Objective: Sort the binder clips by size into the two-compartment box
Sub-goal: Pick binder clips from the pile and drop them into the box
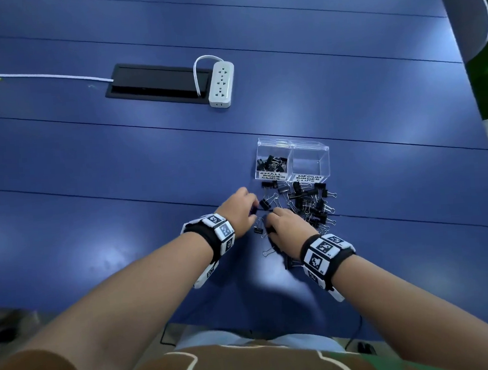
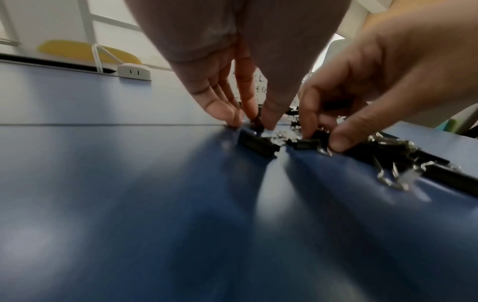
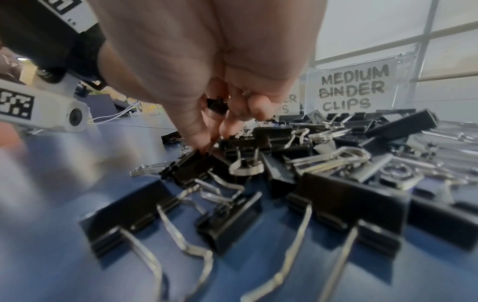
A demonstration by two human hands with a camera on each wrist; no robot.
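On the blue table [image 1: 120, 164], right hand [image 1: 286, 228] fingers [image 3: 199, 130] pinch a small clip [image 3: 217, 105].

Black clips [image 1: 304, 203] lie heaped just before the clear box [image 1: 293, 159]; some sit in its left compartment, labelled small.

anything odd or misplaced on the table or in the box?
Nothing stands out. Small compartment holds clips, medium compartment holds none yet. The unsorted clip pile lies loose in front of the box; both hands work at its near edge.
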